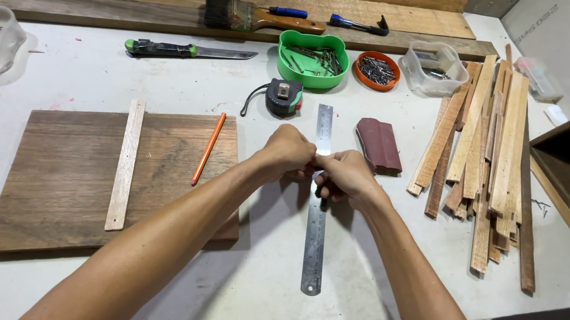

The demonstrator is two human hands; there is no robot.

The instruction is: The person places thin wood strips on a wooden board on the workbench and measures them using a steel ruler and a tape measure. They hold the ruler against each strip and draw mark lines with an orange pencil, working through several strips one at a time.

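My left hand (287, 153) and right hand (344, 176) meet over the steel ruler (317, 221), fingers pinched together on something hidden; a slip could nudge it askew on the desk (165, 82).

This is a woodworking shop. A white worktop (94, 74) carries a dark board (61, 177), a heap of thin wood strips (490, 148), a steel ruler (314, 235), a tape measure (283, 97), sandpaper (378, 144), a utility knife (183, 50), a brush (244, 15) and tubs of nails (313, 59).
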